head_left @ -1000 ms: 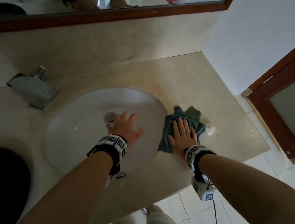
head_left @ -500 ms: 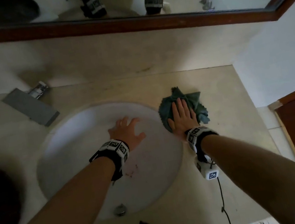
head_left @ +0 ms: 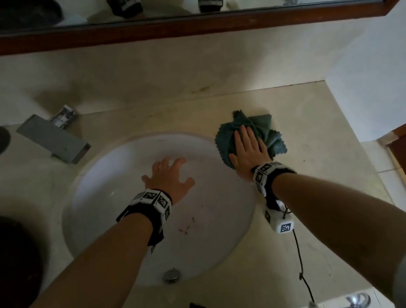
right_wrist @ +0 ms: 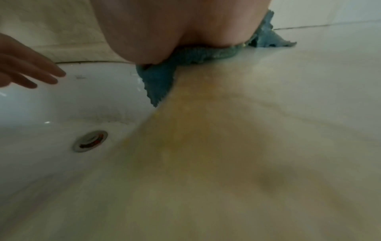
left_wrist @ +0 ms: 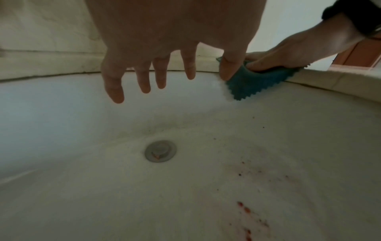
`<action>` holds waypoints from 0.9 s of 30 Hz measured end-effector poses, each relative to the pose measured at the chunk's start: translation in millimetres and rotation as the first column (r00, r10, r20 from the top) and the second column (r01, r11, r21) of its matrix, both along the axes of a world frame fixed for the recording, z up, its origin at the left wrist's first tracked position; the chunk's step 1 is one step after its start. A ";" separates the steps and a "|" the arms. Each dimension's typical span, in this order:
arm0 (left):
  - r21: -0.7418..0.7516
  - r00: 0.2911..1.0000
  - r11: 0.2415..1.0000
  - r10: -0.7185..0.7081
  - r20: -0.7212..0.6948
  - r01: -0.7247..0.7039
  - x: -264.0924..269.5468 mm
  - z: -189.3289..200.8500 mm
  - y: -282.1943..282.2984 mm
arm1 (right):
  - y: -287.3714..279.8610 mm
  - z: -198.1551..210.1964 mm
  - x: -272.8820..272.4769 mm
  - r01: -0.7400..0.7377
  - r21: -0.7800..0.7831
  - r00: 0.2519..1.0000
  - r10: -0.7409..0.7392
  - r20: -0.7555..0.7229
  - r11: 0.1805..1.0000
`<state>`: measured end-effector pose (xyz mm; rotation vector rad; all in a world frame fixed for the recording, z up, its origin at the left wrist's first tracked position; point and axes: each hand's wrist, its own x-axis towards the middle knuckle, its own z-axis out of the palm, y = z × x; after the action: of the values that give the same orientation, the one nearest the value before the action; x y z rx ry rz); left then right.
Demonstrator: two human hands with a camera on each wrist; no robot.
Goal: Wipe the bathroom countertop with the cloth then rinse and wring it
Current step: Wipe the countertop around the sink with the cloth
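The cloth point(head_left: 249, 135) is pressed flat on the countertop point(head_left: 314, 170) just right of the sink point(head_left: 119, 173) under the right hand point(head_left: 248, 150), fingers straight and together, one corner draped over the rim. The left hand point(head_left: 168, 177) hovers above the sink, fingers spread, holding nothing. Unwiped counter is judged to lie right and far.

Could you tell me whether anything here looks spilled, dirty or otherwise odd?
Yes: small reddish specks dot the white sink bowl, near side. Also, a corner of the cloth under the right hand hangs over the sink's rim.
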<state>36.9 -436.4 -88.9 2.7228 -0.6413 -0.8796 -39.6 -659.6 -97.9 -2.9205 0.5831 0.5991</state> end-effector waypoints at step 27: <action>-0.033 0.972 0.978 -0.199 0.127 0.205 -74.5 32.9 15.7 | 89.1 4.5 -174.9 0.291 0.105 0.956 -0.284 -0.077 0.951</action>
<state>-37.6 -420.7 -56.0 2.7219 -0.9656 -0.7324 -214.5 -570.5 -93.5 -2.6473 0.9285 0.6598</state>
